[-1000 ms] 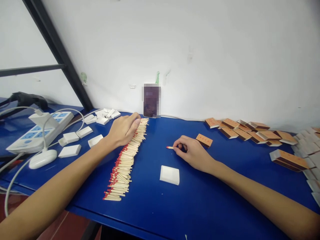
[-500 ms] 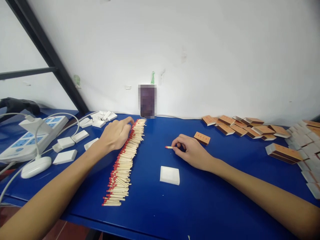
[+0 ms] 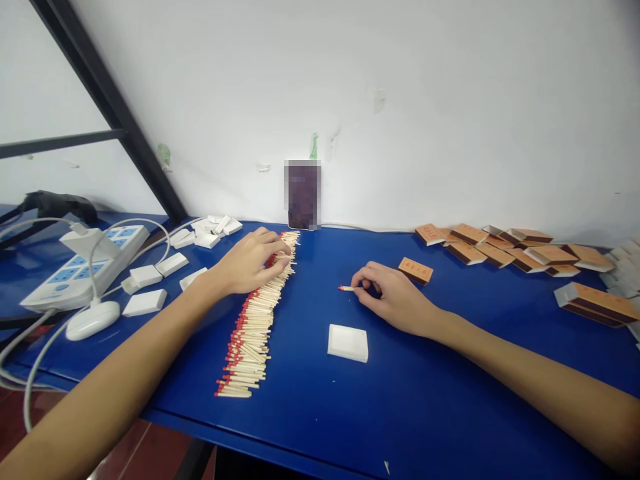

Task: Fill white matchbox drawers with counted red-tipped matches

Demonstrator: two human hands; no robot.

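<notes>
Fingers of the right hand [image 3: 393, 298] pinch a match [image 3: 345, 289]; at its nine o'clock, the left hand [image 3: 250, 265] curls over the row [image 3: 256, 327], grip unclear. Gathering seems underway; next calls for lightness.

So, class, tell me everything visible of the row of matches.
The row of matches is a long, slanting band of pale, wooden-looking sticks, their red heads mostly at the left. They lie close together, partly overlapping, on the blue table, running from near its front edge back toward the wall. The left hand is over the far part, hiding some and apparently touching them.
</notes>
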